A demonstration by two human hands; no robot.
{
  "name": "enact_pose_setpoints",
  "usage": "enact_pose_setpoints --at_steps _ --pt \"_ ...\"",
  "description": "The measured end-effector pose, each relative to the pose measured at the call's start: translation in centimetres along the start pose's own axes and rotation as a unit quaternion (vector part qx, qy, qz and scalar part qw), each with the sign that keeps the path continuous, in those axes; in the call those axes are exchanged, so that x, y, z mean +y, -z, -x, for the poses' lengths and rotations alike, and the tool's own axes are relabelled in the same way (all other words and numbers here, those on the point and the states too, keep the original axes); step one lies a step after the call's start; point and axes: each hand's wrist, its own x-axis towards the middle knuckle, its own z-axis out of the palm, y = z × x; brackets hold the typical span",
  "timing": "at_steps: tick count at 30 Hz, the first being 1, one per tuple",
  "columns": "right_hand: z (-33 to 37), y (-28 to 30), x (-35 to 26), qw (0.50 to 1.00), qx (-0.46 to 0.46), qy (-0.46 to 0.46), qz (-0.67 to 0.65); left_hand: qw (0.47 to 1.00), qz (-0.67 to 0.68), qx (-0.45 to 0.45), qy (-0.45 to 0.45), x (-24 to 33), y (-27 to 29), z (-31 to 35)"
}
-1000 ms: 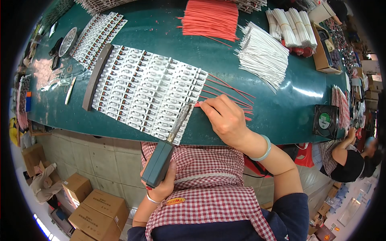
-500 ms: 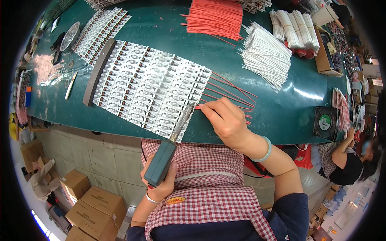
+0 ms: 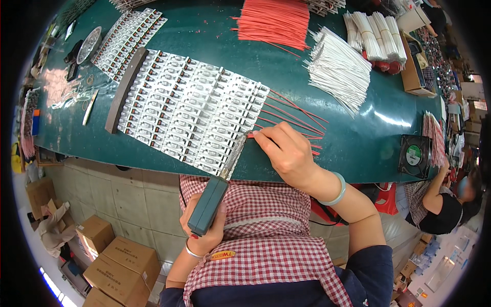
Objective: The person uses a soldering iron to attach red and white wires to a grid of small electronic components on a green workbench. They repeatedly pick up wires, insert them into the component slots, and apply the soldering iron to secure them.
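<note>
White and ridged, a panel of repeated parts lies on the glossy green surface. The grip of the left hand wraps round a boxy green tool, its metal shaft along the panel's edge; the right hand pinches thin red wire there.

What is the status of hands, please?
Left hand: gripping soldering iron, tip at edge of white panel. Right hand: pinching red wire. Nothing visibly blocking.
</note>
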Motion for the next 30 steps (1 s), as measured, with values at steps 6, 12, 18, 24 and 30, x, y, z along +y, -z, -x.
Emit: enact_pose_setpoints --at_steps 6,12,18,24,30 --pt "-0.1 0.1 -0.1 1.000 -0.001 -0.001 0.001 1.000 -0.012 -0.004 -0.015 -0.5 0.1 0.2" --pt "-0.1 0.0 -0.1 1.000 0.002 0.002 0.007 0.999 -0.012 0.017 -0.025 -1.0 0.3 0.9" --pt "-0.1 -0.2 -0.1 1.000 0.011 0.000 0.008 0.999 -0.003 0.025 -0.039 -1.2 0.3 1.2" --pt "-0.1 0.1 -0.4 0.999 0.046 0.020 -0.012 0.999 -0.014 0.030 -0.041 -1.2 0.6 1.6" --pt "0.5 0.0 -1.3 1.000 0.010 -0.001 -0.025 0.999 -0.007 0.028 -0.025 -1.1 0.7 1.8"
